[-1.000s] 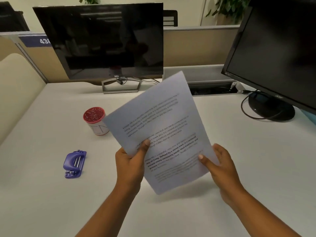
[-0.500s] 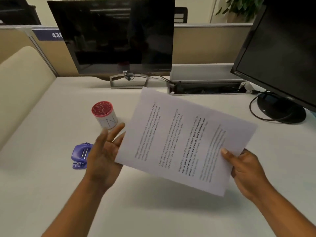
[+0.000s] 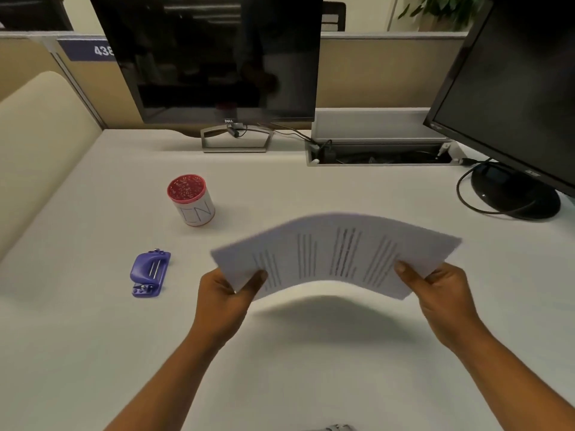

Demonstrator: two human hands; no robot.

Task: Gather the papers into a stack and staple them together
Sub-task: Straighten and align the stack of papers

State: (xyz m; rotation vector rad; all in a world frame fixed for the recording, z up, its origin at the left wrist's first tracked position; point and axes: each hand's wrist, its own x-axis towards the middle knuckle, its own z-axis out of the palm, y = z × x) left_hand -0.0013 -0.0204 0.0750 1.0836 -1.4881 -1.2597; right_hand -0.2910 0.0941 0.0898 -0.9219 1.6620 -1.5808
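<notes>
A stack of white printed papers (image 3: 336, 250) hangs above the white desk (image 3: 93, 337), turned sideways and bowed upward in the middle. My left hand (image 3: 228, 292) pinches its left end, thumb on top. My right hand (image 3: 435, 290) grips its right end the same way. The text lines run away from me. A purple stapler (image 3: 150, 273) lies flat on the desk, to the left of my left hand and apart from it. How many sheets the stack holds cannot be told.
A white cup with a red rim (image 3: 191, 199), filled with small pins or clips, stands behind the stapler. Two dark monitors (image 3: 217, 57) (image 3: 513, 98) stand at the back and right, with a cable tray (image 3: 376, 150) between them. A metal object (image 3: 337, 427) peeks in at the bottom edge.
The papers turned from upright to sideways. My left hand let go, then took the left end again. The stack now sits lower and bows upward between both hands.
</notes>
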